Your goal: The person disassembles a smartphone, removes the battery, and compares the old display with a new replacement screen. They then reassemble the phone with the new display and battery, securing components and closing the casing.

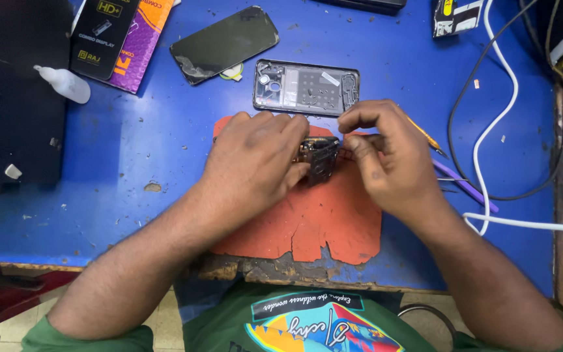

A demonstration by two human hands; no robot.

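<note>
- While both hands work over the orange mat (307, 221), the part (320, 160), a small dark phone component, sits held above the mat's upper middle.
- Left hand (255, 163): fingers clamped on the part's left side.
- Right hand (386, 156): fingers pinched together at the part's right edge.
- Phone frame (306, 87): on the blue counter (131, 182), just beyond the mat.
- Screen (224, 43): beyond the mat, left of the frame.
- Tweezers (464, 186): right of the mat.
- Handling note: likely best to keep the left grip steady and pull gently, close over the mat.
</note>
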